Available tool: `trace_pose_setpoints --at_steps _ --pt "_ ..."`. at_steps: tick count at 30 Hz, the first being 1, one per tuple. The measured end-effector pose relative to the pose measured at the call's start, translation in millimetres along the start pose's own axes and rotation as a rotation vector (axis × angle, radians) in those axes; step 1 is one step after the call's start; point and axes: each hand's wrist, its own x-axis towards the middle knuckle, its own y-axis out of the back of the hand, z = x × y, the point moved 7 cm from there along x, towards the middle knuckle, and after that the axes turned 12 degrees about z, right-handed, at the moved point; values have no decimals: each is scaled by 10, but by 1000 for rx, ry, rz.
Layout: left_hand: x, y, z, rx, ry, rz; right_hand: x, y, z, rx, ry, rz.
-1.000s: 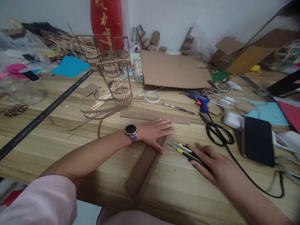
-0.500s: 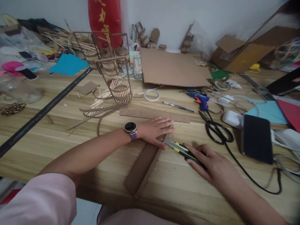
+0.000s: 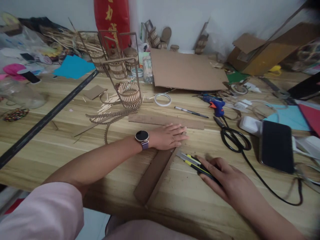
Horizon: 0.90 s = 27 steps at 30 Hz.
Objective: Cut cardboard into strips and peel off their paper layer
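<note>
Wood-grain counter (image 3: pixel 110 175): one brown cardboard strip (image 3: pixel 155 176), which we should pin beneath our unclenched, flattened left hand (image 3: pixel 167 137), fingers clear of the utility knife (image 3: pixel 195 163) our right hand (image 3: pixel 226 180) grasps.

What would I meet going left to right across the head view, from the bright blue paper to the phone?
Bright blue paper, wristwatch, left hand, utility knife, right hand, phone.

On my wood-grained worktop (image 3: pixel 112 176), a cardboard strip (image 3: pixel 155 175) lies near me. Black scissors (image 3: pixel 222 128) lie right; blue sheets (image 3: pixel 73 66) lie far left.
</note>
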Motion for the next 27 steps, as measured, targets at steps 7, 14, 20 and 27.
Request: trace_pose_setpoints --at_steps 7,14,20,27 --pt "-7 0 8 12 -5 30 1 18 -78 -7 18 0" --pt "-20 1 11 9 -53 169 -89 -37 -64 37 -26 -17" --pt "55 177 48 -99 -41 353 -53 -30 -137 26 -25 10" --pt "289 332 -188 -163 57 407 119 -218 107 31 -38 -31"
